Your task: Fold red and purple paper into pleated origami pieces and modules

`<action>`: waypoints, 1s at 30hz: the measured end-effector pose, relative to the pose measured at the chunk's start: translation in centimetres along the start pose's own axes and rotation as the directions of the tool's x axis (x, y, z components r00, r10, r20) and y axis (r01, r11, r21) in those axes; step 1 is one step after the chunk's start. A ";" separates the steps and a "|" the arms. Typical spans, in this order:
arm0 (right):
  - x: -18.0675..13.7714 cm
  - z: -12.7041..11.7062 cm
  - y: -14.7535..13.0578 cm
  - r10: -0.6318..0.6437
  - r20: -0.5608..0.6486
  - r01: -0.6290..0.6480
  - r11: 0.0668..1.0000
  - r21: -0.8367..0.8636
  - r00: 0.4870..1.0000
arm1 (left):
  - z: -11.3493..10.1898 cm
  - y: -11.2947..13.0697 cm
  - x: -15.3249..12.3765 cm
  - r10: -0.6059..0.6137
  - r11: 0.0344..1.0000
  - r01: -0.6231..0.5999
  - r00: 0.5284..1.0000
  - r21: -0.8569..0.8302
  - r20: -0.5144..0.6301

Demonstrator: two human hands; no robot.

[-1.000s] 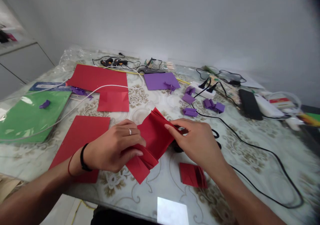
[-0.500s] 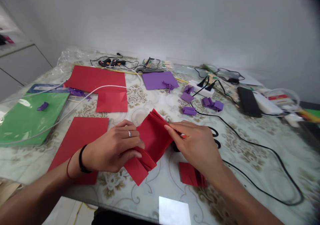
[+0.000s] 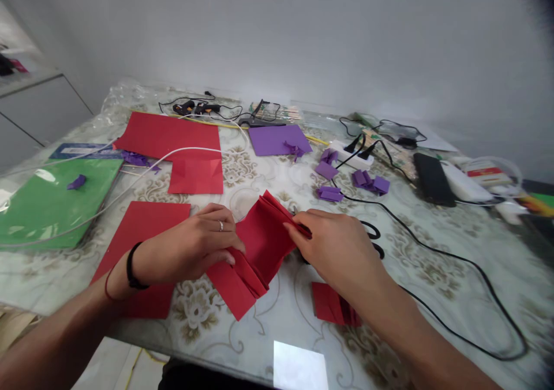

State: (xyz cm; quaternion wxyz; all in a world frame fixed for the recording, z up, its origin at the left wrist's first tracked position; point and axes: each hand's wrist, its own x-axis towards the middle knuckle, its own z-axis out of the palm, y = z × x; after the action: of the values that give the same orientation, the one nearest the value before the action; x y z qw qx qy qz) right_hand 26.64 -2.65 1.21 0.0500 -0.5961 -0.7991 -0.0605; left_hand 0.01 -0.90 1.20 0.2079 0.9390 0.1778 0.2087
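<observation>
Between my hands is a folded red paper (image 3: 264, 240), pleated along both ends with a wider sheet stretched in the middle. My left hand (image 3: 201, 243), with a ring on one finger, pinches its left pleated end. The right pleated end is gripped between the thumb and fingers of my right hand (image 3: 335, 243). Behind my right hand the black handles of scissors (image 3: 374, 239) show in part. Under my right wrist lies a smaller folded red paper piece (image 3: 331, 303). A flat red sheet (image 3: 145, 234) lies partly beneath my left forearm.
Farther back lie red sheets (image 3: 173, 136), a purple sheet (image 3: 274, 139) and folded purple pieces (image 3: 329, 194). A white power strip (image 3: 352, 156), a black phone (image 3: 433, 176) and a black cable (image 3: 433, 254) occupy the right. Green paper (image 3: 52, 205) is at left; glue guns (image 3: 197, 108) lie near the wall.
My left hand has loosened and drawn back slightly along the left pleats, uncovering more of them. An orange bit that showed at my right fingers is now hidden. The view has shifted slightly.
</observation>
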 end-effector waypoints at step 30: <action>0.9 -1.5 -0.6 0.071 0.169 -0.061 0.996 -0.068 0.983 | -0.7 -0.4 -0.2 -0.017 1.000 0.017 0.999 0.012 0.048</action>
State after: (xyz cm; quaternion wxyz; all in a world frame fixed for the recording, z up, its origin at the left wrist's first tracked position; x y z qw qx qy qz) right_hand 25.81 -2.17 2.80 -0.0354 -0.6265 -0.7779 -0.0324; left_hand -0.52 -0.46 1.53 0.2083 0.9434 0.1819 0.1833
